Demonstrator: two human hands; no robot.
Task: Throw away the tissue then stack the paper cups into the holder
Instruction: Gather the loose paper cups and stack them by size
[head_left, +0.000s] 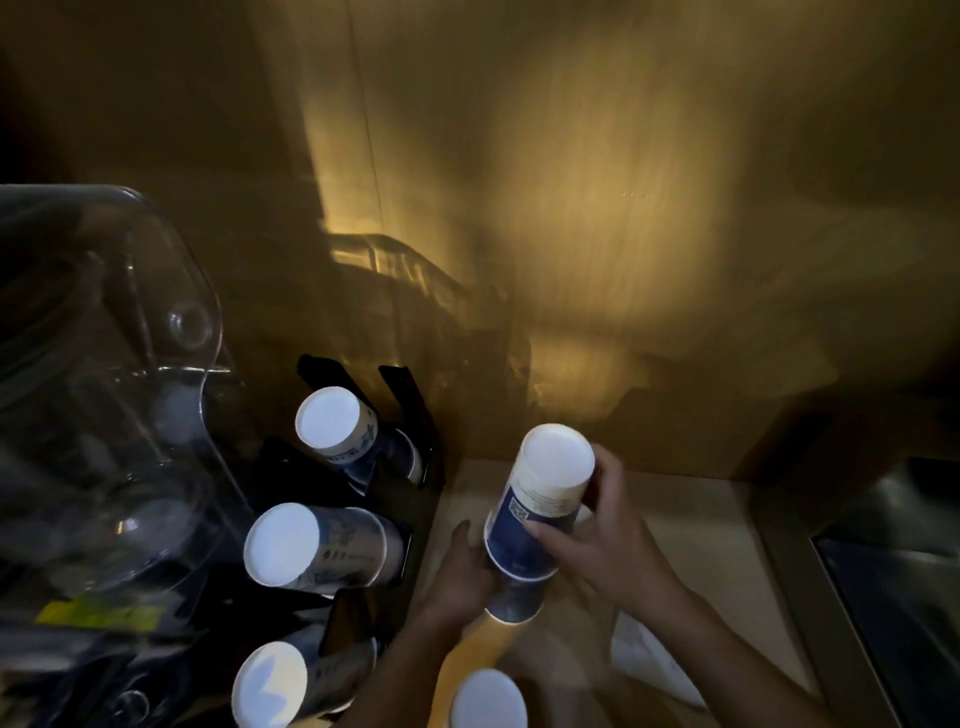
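Note:
Both of my hands hold a stack of upside-down blue and white paper cups (537, 509) above the beige counter. My right hand (597, 540) grips the upper cup from the right, and my left hand (462, 577) holds the lower cups of the stack from the left. A black cup holder (410, 410) stands to the left with three slots, each holding inverted cups: a far stack (337, 423), a middle stack (306, 545) and a near stack (280, 680). Another inverted cup (488, 699) stands at the bottom edge. A white sheet, maybe the tissue (654, 660), lies blurred under my right forearm.
A clear plastic container (130, 364) with glassware fills the left side. A wooden wall (623, 208) backs the beige counter (701, 545). A metal sink (893, 571) sits at the right edge.

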